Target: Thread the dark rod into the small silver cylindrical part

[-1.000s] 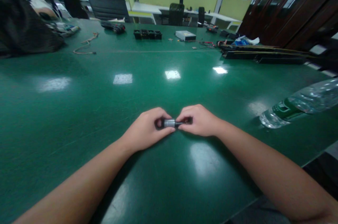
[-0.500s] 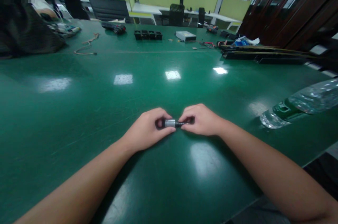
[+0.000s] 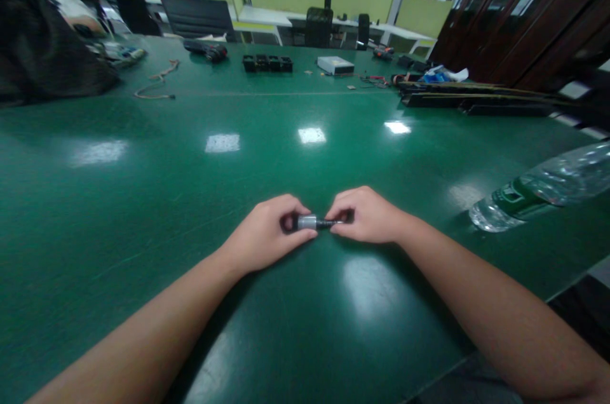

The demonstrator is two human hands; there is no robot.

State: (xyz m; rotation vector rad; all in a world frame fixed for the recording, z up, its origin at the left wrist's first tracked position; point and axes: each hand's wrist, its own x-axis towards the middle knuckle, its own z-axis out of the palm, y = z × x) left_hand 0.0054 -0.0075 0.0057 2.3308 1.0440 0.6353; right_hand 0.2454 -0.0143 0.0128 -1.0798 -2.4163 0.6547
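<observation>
A small silver-and-black cylindrical device lies sideways low over the green tabletop. My left hand grips its silver body between thumb and fingers, and its left end is partly hidden in that hand. From its right side a thin dark part reaches to my right hand, whose thumb and fingers pinch round it. What exactly the thin part is cannot be made out.
A clear bottle with a green label lies on the right. Along the back are black blocks, a silver box, a cord and dark strips. A dark bag-like shape stands at back left.
My right hand has shifted slightly to the right, and a little more of the thin dark part shows between my hands. My left hand has stayed in place.
</observation>
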